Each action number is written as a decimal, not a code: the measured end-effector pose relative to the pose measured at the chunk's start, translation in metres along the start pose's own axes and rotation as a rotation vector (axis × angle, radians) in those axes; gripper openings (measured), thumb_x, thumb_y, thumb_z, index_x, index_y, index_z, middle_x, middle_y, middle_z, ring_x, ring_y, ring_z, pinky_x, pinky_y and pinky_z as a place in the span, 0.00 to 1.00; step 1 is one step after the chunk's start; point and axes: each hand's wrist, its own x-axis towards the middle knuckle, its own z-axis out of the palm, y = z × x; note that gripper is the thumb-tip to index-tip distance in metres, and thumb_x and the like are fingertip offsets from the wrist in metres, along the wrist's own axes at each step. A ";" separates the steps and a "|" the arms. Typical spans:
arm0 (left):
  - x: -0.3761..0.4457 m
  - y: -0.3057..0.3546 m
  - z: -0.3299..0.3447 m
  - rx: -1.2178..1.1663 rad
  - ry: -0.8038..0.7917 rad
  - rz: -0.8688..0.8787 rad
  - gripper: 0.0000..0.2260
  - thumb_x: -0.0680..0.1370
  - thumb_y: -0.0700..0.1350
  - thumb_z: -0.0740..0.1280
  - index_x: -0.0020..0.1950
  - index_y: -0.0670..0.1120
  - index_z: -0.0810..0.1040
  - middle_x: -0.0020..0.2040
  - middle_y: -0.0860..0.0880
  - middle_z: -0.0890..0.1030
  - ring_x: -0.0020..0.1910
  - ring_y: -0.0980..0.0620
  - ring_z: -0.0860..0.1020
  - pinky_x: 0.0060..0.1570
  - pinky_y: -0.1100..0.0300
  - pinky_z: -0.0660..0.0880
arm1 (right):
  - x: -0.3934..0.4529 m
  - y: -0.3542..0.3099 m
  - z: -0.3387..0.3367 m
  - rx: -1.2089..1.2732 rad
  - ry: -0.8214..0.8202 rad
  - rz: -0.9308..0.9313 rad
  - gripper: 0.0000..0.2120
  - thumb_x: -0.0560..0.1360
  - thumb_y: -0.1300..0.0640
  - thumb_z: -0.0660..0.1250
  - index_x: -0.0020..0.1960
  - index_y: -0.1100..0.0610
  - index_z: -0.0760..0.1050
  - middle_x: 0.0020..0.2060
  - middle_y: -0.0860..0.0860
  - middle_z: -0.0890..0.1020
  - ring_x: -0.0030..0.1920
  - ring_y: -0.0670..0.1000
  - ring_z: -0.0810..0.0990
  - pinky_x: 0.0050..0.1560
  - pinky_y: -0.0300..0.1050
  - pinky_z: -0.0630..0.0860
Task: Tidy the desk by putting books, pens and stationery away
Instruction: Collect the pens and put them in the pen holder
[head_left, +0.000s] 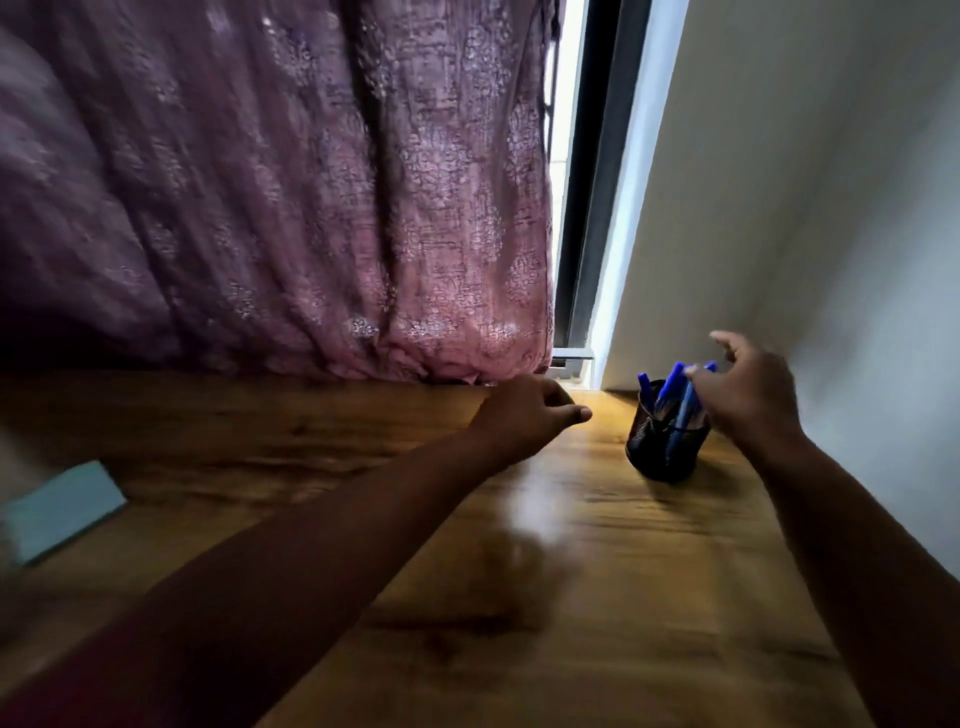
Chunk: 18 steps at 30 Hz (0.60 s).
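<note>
A black mesh pen holder (666, 441) stands upright at the far right of the wooden desk (545, 597), close to the white wall (831, 208). Several blue pens (675, 400) stand in it, long axes near vertical, capped ends up and fanned slightly; their lower ends are hidden behind the mesh. The exact pen count is hard to make out because of motion blur.

The right hand (748, 395) is at the holder's right side, fingers spread and loosely curved over the pen tops. Whether a fingertip touches or pinches a pen cannot be told. The left hand (530, 415) hovers above the desk to the left of the holder, fingers loosely curled, holding nothing.

A pale blue flat item (62, 506), blurred and cut off by the left frame edge, lies at the left of the desk. A purple patterned curtain (285, 182) hangs along the far edge of the desk. Between curtain and wall a dark window frame (592, 208) shows. The desk surface between the two forearms is bare wood.
</note>
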 end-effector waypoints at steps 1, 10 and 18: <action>-0.011 -0.009 -0.013 0.009 0.004 -0.005 0.10 0.71 0.52 0.73 0.41 0.45 0.84 0.37 0.49 0.82 0.35 0.55 0.77 0.39 0.59 0.71 | -0.006 -0.011 -0.004 -0.002 0.033 -0.028 0.24 0.71 0.59 0.69 0.67 0.58 0.71 0.56 0.63 0.77 0.57 0.60 0.75 0.53 0.44 0.68; -0.126 -0.106 -0.147 0.091 0.061 -0.122 0.10 0.72 0.54 0.73 0.41 0.47 0.83 0.37 0.49 0.83 0.35 0.54 0.78 0.36 0.59 0.71 | -0.118 -0.152 0.038 0.230 -0.181 -0.246 0.09 0.72 0.59 0.70 0.51 0.50 0.79 0.40 0.52 0.82 0.37 0.51 0.78 0.33 0.29 0.69; -0.312 -0.267 -0.321 -0.022 0.349 -0.267 0.09 0.74 0.48 0.72 0.36 0.46 0.81 0.29 0.52 0.76 0.25 0.65 0.72 0.33 0.61 0.69 | -0.328 -0.285 0.164 0.277 -0.595 -0.350 0.03 0.65 0.47 0.66 0.38 0.43 0.77 0.32 0.37 0.81 0.32 0.38 0.78 0.35 0.42 0.73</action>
